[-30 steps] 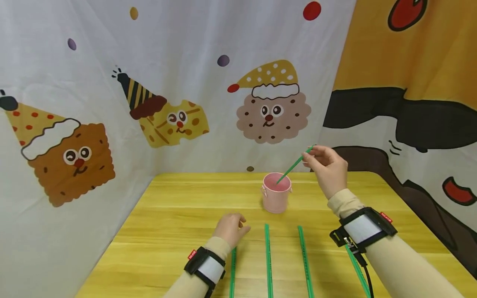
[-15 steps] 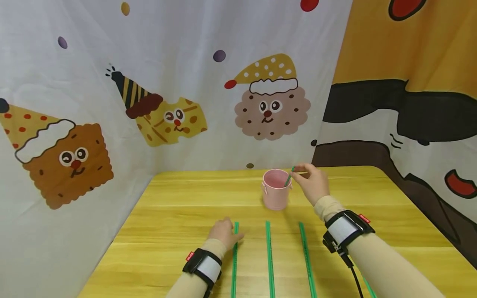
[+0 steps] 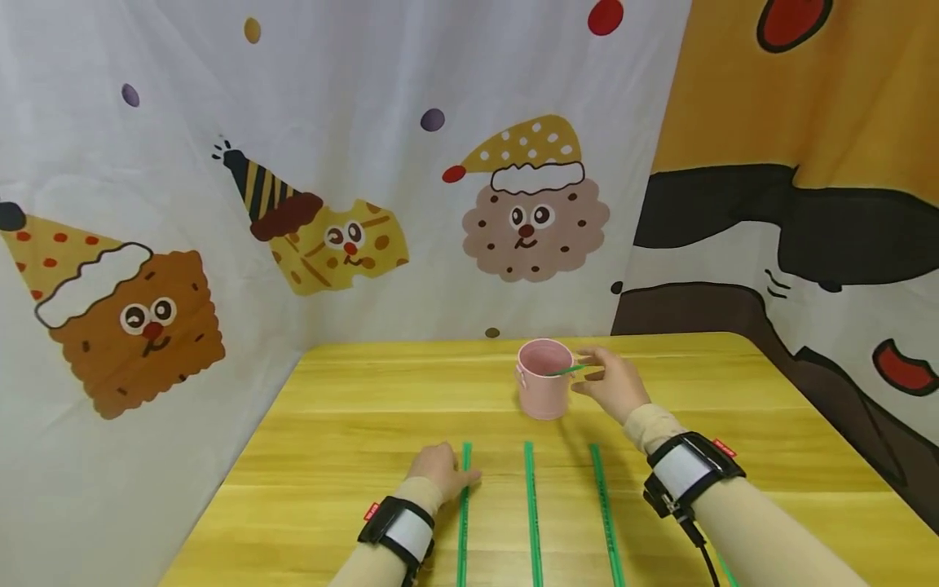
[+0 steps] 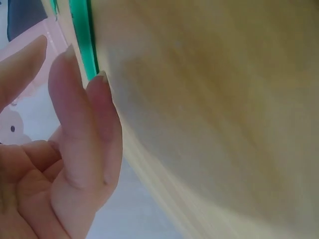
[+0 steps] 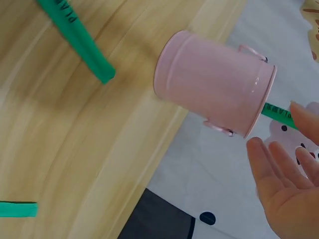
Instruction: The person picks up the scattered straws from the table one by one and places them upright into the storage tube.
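In the head view my right hand [image 3: 612, 383] is beside the pink bucket [image 3: 544, 395], its thumb and fingers spread apart. A green straw [image 3: 566, 371] leans out over the bucket's rim towards that hand. In the right wrist view the straw [image 5: 279, 115], printed with dark lettering, reaches the thumb, and no finger is curled round it. My left hand [image 3: 438, 473] lies across the leftmost green straw [image 3: 463, 530] on the table. In the left wrist view its fingers [image 4: 75, 129] are near a green straw [image 4: 83, 35]; I cannot tell if they touch it.
Two more green straws, the middle one [image 3: 533, 514] and another [image 3: 606, 514], lie lengthwise on the wooden table [image 3: 352, 424]. A further straw [image 3: 728, 572] is mostly hidden by my right arm. A curtain with printed cartoons [image 3: 411, 318] hangs behind.
My right hand has come down and left to the bucket, lowering the straw into it, and its fingers have since parted. My left hand has shifted slightly left onto the leftmost straw.
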Tool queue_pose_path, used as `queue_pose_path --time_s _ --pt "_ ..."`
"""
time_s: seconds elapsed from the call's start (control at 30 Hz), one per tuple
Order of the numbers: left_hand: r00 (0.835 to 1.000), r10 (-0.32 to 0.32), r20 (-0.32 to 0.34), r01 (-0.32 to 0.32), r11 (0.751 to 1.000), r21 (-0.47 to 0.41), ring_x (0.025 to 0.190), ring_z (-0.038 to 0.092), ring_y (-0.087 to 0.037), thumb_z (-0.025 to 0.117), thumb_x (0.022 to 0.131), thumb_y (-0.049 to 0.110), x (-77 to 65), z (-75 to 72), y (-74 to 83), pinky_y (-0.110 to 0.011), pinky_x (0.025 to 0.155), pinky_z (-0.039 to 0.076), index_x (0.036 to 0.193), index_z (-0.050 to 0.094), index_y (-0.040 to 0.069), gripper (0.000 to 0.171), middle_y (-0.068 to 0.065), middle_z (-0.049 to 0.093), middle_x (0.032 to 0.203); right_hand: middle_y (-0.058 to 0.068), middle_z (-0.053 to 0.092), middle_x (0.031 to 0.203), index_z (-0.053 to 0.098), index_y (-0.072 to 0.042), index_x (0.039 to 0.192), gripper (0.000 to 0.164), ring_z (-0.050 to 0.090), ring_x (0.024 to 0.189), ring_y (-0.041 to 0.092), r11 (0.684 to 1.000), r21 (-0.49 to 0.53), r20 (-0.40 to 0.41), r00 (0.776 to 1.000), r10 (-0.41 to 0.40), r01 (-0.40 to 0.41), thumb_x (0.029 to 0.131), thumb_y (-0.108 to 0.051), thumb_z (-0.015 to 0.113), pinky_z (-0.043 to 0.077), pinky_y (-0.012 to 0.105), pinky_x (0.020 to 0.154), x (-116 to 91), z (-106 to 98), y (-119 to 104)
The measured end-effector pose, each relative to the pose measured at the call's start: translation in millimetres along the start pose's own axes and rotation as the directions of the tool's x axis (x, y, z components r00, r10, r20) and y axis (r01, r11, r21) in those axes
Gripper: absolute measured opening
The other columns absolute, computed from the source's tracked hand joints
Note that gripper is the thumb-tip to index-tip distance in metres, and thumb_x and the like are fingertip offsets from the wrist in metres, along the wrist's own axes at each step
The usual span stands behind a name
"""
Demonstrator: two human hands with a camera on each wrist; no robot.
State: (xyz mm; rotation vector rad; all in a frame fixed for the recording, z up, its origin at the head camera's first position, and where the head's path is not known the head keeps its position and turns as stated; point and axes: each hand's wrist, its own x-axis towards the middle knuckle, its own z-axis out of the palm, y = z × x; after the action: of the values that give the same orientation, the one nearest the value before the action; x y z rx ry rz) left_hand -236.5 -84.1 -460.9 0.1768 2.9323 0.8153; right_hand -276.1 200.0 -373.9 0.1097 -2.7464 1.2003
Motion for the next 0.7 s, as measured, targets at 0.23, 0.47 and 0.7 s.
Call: queue_pose_path --time_s 0.23,0.47,0.7 --pt "0.999 0.038 -0.037 -0.035 0.995 0.091 0.047 0.037 -0.012 0.082 0.079 0.029 0.7 4.3 -0.7 -0.023 0.048 0.031 0.048 0.044 0.012 0.052 0.007 0.036 0.046 0.033 0.05 0.139 0.041 0.003 0.145 0.067 0.058 0.117 0.05 1.0 -0.007 0.055 0.998 0.029 -0.028 0.089 -0.012 0.073 0.056 0.052 0.088 -10.8 -3.4 18.3" --pt "0.999 0.025 -0.021 -0.022 0.989 0.148 0.055 0.043 -0.015 0.079 0.08 0.018 1.7 5.5 0.5 -0.028 0.054 0.04 0.057 0.049 0.009 0.039 0.002 0.044 0.055 0.033 0.052 0.137 0.042 0.003 0.144 0.068 0.059 0.114 0.049 0.998 -0.029 0.031 0.998 0.05 -0.049 0.088 -0.018 0.075 0.057 0.051 0.084 -21.0 -5.6 30.9" --pt "0.998 0.049 -0.045 -0.039 0.98 0.195 0.06 0.053 -0.019 0.078 0.081 0.015 5.8 -1.6 -0.9 -0.032 0.059 0.05 0.063 0.056 0.005 0.03 -0.005 0.057 0.063 0.033 0.052 0.137 0.043 0.004 0.144 0.068 0.06 0.114 0.049 0.998 -0.039 0.026 0.999 0.044 -0.043 0.088 -0.017 0.075 0.057 0.051 0.084 -23.3 -8.9 29.5"
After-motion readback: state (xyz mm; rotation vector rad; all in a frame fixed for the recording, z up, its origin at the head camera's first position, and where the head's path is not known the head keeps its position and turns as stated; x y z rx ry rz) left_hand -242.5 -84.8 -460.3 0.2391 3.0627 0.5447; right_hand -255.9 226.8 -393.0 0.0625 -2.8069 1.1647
